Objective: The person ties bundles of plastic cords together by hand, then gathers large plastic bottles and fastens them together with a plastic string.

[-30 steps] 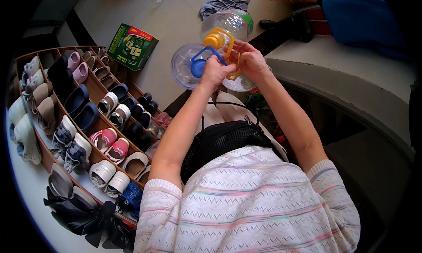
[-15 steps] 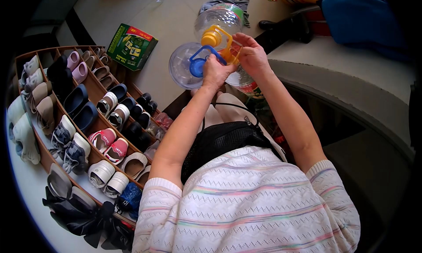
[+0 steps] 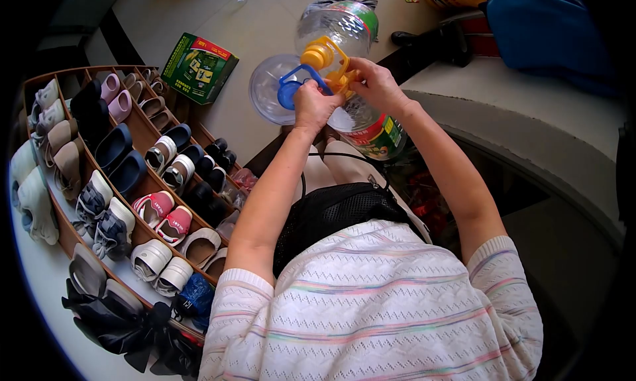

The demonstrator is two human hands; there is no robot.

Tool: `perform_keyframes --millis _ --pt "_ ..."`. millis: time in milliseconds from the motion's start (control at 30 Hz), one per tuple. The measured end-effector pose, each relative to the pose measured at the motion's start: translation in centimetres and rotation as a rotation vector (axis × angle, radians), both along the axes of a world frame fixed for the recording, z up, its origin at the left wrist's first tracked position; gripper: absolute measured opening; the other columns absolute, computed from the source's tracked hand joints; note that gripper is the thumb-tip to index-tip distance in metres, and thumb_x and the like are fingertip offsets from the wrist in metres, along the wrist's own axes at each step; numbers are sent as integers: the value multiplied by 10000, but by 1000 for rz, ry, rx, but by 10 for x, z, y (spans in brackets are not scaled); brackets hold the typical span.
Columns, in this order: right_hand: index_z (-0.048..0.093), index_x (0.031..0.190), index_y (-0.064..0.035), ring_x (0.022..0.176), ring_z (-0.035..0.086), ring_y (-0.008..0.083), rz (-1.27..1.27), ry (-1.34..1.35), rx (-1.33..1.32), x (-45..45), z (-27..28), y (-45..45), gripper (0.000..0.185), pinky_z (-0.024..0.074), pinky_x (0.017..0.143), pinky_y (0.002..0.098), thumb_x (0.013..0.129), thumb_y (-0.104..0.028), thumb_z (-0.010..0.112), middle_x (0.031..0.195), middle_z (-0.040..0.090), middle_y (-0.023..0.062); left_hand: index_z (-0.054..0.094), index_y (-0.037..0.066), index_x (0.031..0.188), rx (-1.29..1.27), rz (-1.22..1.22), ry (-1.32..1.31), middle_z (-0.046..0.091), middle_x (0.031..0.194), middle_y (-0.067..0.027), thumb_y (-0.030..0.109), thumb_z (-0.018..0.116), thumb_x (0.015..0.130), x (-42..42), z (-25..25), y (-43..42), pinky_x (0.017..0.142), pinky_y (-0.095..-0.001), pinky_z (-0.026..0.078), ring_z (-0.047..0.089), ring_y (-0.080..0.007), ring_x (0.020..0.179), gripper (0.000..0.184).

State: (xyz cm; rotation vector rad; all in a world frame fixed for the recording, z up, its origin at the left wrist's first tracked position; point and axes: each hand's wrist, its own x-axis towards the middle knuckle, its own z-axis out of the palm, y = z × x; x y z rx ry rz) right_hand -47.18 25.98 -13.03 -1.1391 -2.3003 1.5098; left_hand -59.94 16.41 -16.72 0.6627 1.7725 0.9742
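Three large clear plastic bottles are bunched together in front of me. My left hand is closed at the blue carrying handle of the blue-capped bottle. Pinched at a yellow handle by the cap of the near labelled bottle is my right hand. That bottle lies tilted, its base toward my right knee. Behind them is another bottle with a yellow cap and a raised yellow handle. My fingers partly hide where the handles meet.
To the left, a wooden shoe rack holds many shoes. A green box is on the floor beyond it. A curved ledge runs along the right, with a blue cloth item on it. A dark boot lies near the ledge.
Both hands have shifted slightly left, and the blue-capped bottle moved left with them. The near bottle's label has swung into fuller view. My right hand's fingers have closed in on the yellow handle.
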Motion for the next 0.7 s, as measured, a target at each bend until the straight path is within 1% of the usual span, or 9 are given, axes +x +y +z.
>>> perform_keyframes --millis 67,167,267,367,467,533,633,667,700 --pt "515 1082 -25 788 609 215 39 -85 40 -3 7 2 398 488 739 282 690 29 554 932 583 121 593 -14 870 7 16 -6 597 681 -14 140 766 587 1 -6 -2 535 -205 442 524 -60 578 366" --pt "508 1102 -30 780 611 233 42 -127 54 -7 8 3 429 492 713 297 680 28 558 934 586 132 601 -12 857 -21 14 14 610 689 -29 158 767 590 0 -10 -3 547 -213 454 540 -71 583 358" --pt "538 1080 -33 755 612 250 -149 -84 -223 -4 5 4 403 488 681 315 679 -2 568 892 603 150 603 -12 849 -56 11 81 615 688 -44 182 759 591 -2 -12 -5 560 -227 464 555 -89 588 358" --pt "614 965 -33 721 611 254 12 -345 -38 4 -7 8 274 484 662 323 698 -67 560 811 618 166 603 -16 846 -82 21 137 618 687 -54 202 747 586 -3 -22 -8 575 -244 470 568 -108 601 369" --pt "656 826 -16 695 606 266 236 -546 -60 5 9 12 195 476 652 323 713 -140 556 728 612 186 601 -18 845 -118 32 161 625 697 -64 207 734 578 -7 -27 -10 586 -258 474 581 -127 615 374" --pt "660 795 -6 670 601 243 153 -452 -114 7 11 9 202 469 637 318 723 -168 563 717 618 172 600 -16 847 -161 27 162 632 712 -74 203 739 558 -11 -26 -10 590 -267 474 591 -141 627 388" --pt "662 794 3 625 568 185 24 -299 -262 5 11 6 225 451 605 303 733 -198 581 684 618 123 602 -16 781 -64 29 248 630 721 -163 229 687 608 -10 -47 -12 647 -361 486 616 -303 667 312" --pt "662 801 5 608 553 162 -21 -246 -324 3 10 5 233 444 593 296 736 -206 588 670 616 103 598 -22 798 -68 -6 286 629 733 -171 219 650 636 -12 -55 -11 647 -362 482 616 -302 678 295" --pt "663 798 4 598 530 142 -49 -257 -356 0 11 5 231 433 574 287 741 -208 590 659 607 84 594 -27 815 -72 -41 324 627 745 -180 209 613 663 -15 -54 -7 647 -363 478 616 -301 690 282"
